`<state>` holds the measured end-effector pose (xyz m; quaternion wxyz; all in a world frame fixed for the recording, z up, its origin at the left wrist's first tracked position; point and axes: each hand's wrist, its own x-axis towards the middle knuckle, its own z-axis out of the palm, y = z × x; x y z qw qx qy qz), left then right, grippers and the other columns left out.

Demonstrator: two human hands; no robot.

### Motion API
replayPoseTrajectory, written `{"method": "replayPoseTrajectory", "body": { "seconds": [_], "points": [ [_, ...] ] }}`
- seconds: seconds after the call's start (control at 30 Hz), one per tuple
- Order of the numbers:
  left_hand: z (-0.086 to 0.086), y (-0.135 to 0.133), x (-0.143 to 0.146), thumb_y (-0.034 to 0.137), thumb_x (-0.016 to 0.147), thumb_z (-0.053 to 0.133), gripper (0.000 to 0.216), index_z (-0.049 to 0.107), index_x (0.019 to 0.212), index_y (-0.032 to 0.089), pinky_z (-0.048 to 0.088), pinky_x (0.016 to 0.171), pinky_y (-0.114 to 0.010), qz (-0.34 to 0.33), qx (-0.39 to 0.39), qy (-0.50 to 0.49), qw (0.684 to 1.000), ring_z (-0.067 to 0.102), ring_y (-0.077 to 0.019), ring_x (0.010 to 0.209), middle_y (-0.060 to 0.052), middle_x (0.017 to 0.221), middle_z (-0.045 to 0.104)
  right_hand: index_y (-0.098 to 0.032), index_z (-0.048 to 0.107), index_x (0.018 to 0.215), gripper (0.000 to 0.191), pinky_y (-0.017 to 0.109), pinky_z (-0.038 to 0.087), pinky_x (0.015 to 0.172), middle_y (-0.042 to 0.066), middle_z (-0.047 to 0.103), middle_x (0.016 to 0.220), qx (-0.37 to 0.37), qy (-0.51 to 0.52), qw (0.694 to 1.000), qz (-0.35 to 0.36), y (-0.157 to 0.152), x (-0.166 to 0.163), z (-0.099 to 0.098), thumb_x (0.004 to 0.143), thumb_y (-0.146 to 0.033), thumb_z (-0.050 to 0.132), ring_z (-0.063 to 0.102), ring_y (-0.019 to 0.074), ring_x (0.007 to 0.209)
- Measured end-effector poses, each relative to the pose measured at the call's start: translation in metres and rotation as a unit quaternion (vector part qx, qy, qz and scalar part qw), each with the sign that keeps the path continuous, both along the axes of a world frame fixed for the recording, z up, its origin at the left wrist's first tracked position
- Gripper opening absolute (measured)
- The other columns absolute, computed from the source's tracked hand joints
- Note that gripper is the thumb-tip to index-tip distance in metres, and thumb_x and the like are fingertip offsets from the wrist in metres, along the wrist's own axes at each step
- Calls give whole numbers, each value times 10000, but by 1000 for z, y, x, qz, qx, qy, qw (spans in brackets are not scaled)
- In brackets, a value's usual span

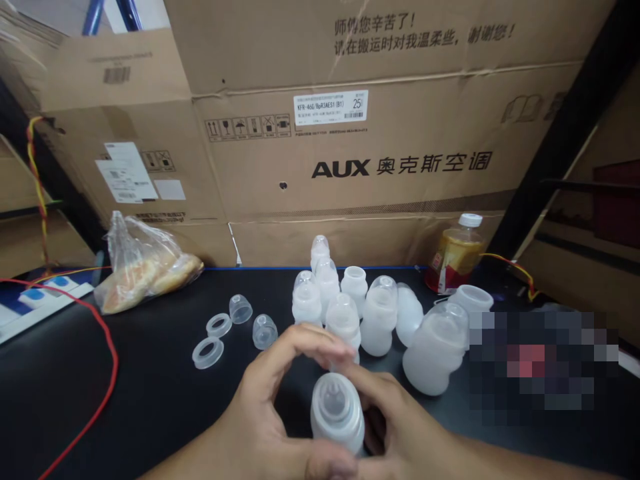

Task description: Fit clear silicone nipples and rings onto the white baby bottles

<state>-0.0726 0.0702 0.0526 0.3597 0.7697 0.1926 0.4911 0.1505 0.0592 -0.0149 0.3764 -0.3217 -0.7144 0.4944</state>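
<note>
A milky-white baby bottle [344,428] with a clear nipple at its top stands upright between my hands near the front. My left hand [270,387] arches around it from the left, its thumb across the bottle's lower front and its fingertips meeting my right hand behind. A gap shows between my left palm and the bottle. From the right, my right hand [400,420] curls around the bottle, some fingers hidden. Just beyond stands a capped baby bottle [343,319]. Left of it lie a clear dome cap [265,332], another dome cap [241,309] and two translucent rings [208,353].
Several more baby bottles [381,317] stand behind my hands, with a large one [436,353] at right. A drink bottle [454,257] and bagged bread [145,267] sit farther back. A red cable [107,373] crosses the left side. Cardboard [260,193] walls the back.
</note>
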Motion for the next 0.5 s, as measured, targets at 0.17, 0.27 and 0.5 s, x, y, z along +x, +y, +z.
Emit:
{"method": "replayPoseTrajectory", "body": {
  "seconds": [0.17, 0.27, 0.5],
  "points": [
    [11, 21, -36, 633, 1132, 624, 379, 624, 1412, 379, 594, 986, -397, 173, 178, 92, 964, 707, -273, 1190, -43, 1326, 719, -255, 584, 934, 560, 265, 385, 620, -76, 515, 762, -38, 7, 999, -1, -2, 0, 6, 734, -542, 1020, 430, 128, 669],
    [21, 39, -58, 341, 1087, 780, 169, 718, 1243, 320, 412, 1017, -456, 244, 207, 192, 928, 679, -281, 1090, -25, 1182, 773, -241, 595, 936, 513, 256, 370, 611, -65, 545, 796, -45, 28, 999, -3, 1, 0, 8, 726, -461, 1009, 436, 125, 686],
    [13, 59, -77, 352, 933, 933, 237, 793, 1116, 296, 391, 894, -433, 261, 168, 404, 860, 732, -303, 942, 1, 1064, 840, -246, 577, 904, 717, 180, 273, 424, -106, 533, 673, -63, -3, 998, -10, 9, 3, 1, 565, -509, 1152, 420, 60, 494]
  ]
}}
